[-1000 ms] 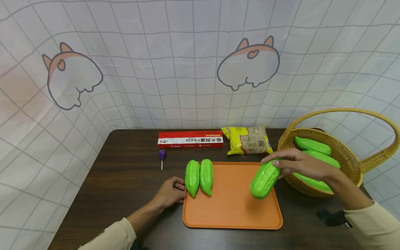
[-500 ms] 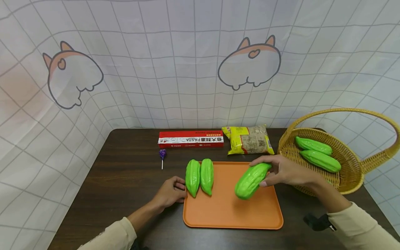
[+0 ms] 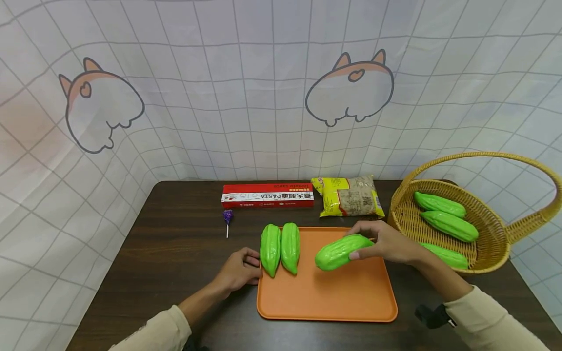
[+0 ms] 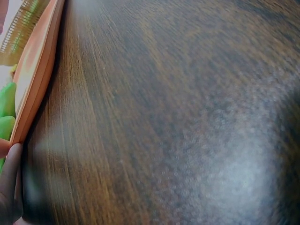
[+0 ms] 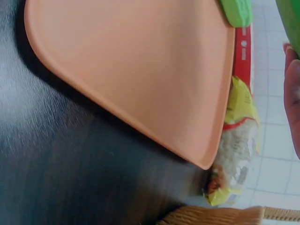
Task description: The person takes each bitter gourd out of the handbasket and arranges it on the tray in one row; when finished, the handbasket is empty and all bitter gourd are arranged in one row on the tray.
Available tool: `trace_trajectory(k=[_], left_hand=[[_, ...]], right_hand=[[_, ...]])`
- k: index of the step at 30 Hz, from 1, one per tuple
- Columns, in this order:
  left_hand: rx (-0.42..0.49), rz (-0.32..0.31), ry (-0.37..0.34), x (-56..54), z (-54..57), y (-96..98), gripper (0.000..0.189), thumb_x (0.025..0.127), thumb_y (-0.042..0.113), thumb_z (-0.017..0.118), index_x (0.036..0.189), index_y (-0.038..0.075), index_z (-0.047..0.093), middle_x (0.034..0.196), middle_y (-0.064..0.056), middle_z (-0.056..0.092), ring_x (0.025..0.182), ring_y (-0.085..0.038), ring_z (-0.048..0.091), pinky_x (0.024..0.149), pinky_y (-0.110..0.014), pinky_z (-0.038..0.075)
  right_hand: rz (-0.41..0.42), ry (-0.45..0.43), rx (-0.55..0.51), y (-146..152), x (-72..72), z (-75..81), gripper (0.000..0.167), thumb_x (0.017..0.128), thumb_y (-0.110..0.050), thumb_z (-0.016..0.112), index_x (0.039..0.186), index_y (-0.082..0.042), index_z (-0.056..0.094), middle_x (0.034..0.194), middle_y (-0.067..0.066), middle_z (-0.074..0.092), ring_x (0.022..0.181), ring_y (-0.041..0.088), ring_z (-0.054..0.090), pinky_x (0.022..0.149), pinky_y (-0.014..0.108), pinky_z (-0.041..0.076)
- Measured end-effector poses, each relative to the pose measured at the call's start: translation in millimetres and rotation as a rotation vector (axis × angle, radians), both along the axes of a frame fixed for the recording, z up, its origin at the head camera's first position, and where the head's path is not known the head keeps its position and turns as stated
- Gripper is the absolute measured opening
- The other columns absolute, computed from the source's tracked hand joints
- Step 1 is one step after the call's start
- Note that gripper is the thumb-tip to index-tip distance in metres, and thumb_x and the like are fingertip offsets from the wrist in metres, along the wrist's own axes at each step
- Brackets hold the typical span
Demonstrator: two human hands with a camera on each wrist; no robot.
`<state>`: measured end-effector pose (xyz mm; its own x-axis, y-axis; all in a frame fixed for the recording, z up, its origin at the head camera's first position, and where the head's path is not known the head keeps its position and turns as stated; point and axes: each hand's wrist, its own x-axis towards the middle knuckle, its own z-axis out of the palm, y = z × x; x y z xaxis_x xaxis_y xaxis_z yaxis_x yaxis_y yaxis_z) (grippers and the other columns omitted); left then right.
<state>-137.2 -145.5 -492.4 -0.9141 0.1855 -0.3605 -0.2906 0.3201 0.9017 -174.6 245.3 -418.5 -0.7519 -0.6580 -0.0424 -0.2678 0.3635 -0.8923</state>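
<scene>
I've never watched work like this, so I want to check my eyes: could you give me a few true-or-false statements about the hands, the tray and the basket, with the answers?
1. The right hand holds a green vegetable above the orange tray. True.
2. Three green vegetables show in the woven basket. True.
3. The left hand is inside the basket. False: it is at the tray's left rim.
4. The lollipop lies on the tray. False: it lies on the table, apart from the tray.
5. The red box is left of the yellow bag in the head view. True.
</scene>
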Motion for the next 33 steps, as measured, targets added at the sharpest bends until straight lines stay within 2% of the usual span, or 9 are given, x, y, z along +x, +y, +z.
trace_trajectory(k=[4,8,11,13,15,19,21,28,33], left_hand=[[-0.001,0.002,0.001,0.0,-0.1,-0.3,0.047,0.078,0.001,0.074,0.121,-0.004,0.056,0.108,-0.017,0.059,0.084,-0.019,0.066,0.071,-0.034,0.064],[-0.003,-0.001,0.005,0.2,0.8,-0.7,0.047,0.078,0.001,0.074,0.121,-0.004,0.056,0.108,-0.017,0.059,0.084,-0.019,0.067,0.071,-0.034,0.064],[-0.006,-0.002,0.005,0.9,1.8,-0.9,0.047,0.079,0.002,0.075,0.121,-0.004,0.056,0.108,-0.017,0.059,0.084,-0.019,0.067,0.071,-0.034,0.064],[-0.007,0.001,0.004,1.6,2.3,-0.8,0.047,0.079,0.002,0.075,0.121,-0.004,0.056,0.108,-0.017,0.06,0.084,-0.019,0.067,0.07,-0.034,0.064],[-0.008,0.003,0.002,2.1,2.7,-0.7,0.047,0.078,0.002,0.075,0.121,-0.004,0.056,0.108,-0.017,0.06,0.084,-0.019,0.067,0.07,-0.035,0.064],[-0.013,0.007,0.002,2.5,2.8,-0.3,0.047,0.078,0.002,0.076,0.121,-0.003,0.057,0.108,-0.017,0.06,0.084,-0.019,0.067,0.07,-0.035,0.064],[-0.017,0.004,0.004,2.3,2.3,-0.4,0.047,0.078,0.002,0.075,0.121,-0.004,0.056,0.108,-0.017,0.06,0.084,-0.019,0.067,0.07,-0.034,0.064],[-0.013,0.003,-0.001,0.5,-0.5,-0.3,0.047,0.078,0.002,0.075,0.121,-0.004,0.056,0.108,-0.016,0.06,0.084,-0.019,0.067,0.07,-0.034,0.064],[-0.01,0.001,-0.001,-0.4,-2.1,-0.4,0.047,0.078,0.003,0.075,0.121,-0.003,0.056,0.108,-0.016,0.059,0.084,-0.018,0.067,0.071,-0.034,0.064]], right_hand=[[0.014,-0.028,-0.004,-5.0,0.8,-7.6,0.031,0.088,-0.013,0.075,0.117,-0.009,0.063,0.107,0.013,0.064,0.089,0.019,0.066,0.075,0.033,0.059],[0.025,-0.076,0.027,-11.0,1.9,-13.1,0.044,0.092,-0.017,0.071,0.133,-0.007,0.057,0.12,0.016,0.06,0.099,0.023,0.065,0.08,0.034,0.06],[0.03,-0.133,0.03,-14.9,2.4,-16.5,0.053,0.095,-0.019,0.067,0.144,-0.006,0.05,0.128,0.019,0.056,0.103,0.03,0.064,0.083,0.04,0.06],[0.027,-0.148,0.022,-17.3,2.5,-18.6,0.052,0.097,-0.019,0.066,0.145,-0.006,0.05,0.129,0.019,0.055,0.103,0.032,0.063,0.081,0.045,0.061],[0.02,-0.115,0.027,-19.7,2.0,-21.2,0.047,0.098,-0.021,0.065,0.142,-0.008,0.054,0.127,0.016,0.058,0.103,0.029,0.063,0.083,0.044,0.06],[-0.009,-0.01,0.065,-24.6,0.8,-26.5,0.039,0.097,-0.024,0.067,0.134,-0.013,0.063,0.121,0.007,0.066,0.102,0.02,0.065,0.083,0.034,0.059],[-0.029,0.006,0.075,-27.0,0.4,-28.5,0.037,0.096,-0.026,0.068,0.131,-0.014,0.065,0.118,0.005,0.068,0.1,0.016,0.067,0.082,0.031,0.058],[-0.076,-0.125,0.054,-33.5,0.9,-31.9,0.049,0.096,-0.027,0.068,0.137,-0.002,0.057,0.117,0.014,0.065,0.098,0.022,0.068,0.079,0.033,0.061],[-0.133,-0.221,0.06,-39.0,1.3,-33.7,0.062,0.096,-0.032,0.067,0.145,0.0,0.047,0.119,0.017,0.061,0.101,0.023,0.066,0.084,0.038,0.061]])
